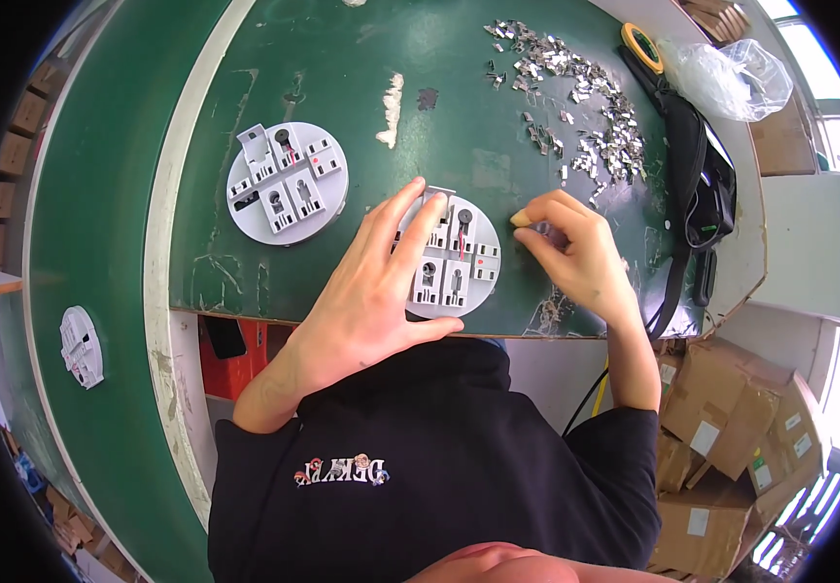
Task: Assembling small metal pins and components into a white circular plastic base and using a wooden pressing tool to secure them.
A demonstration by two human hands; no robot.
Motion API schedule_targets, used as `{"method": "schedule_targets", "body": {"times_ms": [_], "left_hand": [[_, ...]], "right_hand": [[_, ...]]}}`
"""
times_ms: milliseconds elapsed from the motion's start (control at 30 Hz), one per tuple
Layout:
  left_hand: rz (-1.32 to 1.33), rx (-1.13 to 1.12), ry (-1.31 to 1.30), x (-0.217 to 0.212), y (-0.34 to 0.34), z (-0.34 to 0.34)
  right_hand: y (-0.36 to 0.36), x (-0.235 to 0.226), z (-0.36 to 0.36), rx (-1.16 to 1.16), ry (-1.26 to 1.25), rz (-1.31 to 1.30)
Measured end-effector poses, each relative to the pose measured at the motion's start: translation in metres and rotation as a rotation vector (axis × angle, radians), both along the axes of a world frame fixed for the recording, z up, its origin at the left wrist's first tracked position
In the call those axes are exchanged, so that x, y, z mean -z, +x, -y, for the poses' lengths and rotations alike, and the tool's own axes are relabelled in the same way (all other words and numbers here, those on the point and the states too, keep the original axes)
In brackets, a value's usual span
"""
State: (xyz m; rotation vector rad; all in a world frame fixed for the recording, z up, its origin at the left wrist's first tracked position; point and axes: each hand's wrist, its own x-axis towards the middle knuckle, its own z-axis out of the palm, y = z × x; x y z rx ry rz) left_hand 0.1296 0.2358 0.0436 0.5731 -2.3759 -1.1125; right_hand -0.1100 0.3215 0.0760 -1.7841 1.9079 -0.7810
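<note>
left hand [371,291] spread flat, pinning round grey plate [449,262] at desk [245,282] edge | right hand [575,253] fingers pinched on small metal clip [539,227] beside plate | risk: clip slipping, plate sliding off edge

Looked like a small assembly workshop or factory floor to me. The green desk [342,58] was scuffed and chipped, with a big scatter of little metal clips [575,97] and round grey plastic parts [287,183] laid out on it. Taped cardboard boxes [731,428] were stacked on the floor beside it, plus a tape roll [641,45].
</note>
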Motion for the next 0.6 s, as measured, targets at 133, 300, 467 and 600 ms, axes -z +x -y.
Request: {"method": "schedule_targets", "body": {"times_ms": [133, 300, 467, 600], "left_hand": [[-0.067, -0.110, -0.027, 0.007, -0.003, -0.012], [0.025, 0.069, -0.107, -0.008, 0.001, -0.005], [0.000, 0.121, -0.093, -0.014, 0.004, 0.005], [0.043, 0.007, -0.168, -0.009, -0.001, -0.007]], "right_hand": [[0.017, -0.025, -0.005, 0.226, 0.136, 0.313], [0.021, -0.023, -0.007, 0.234, 0.105, 0.468], [0.019, -0.030, -0.007, 0.257, 0.119, 0.527], [0.012, -0.022, -0.010, 0.167, 0.042, 0.502]]}}
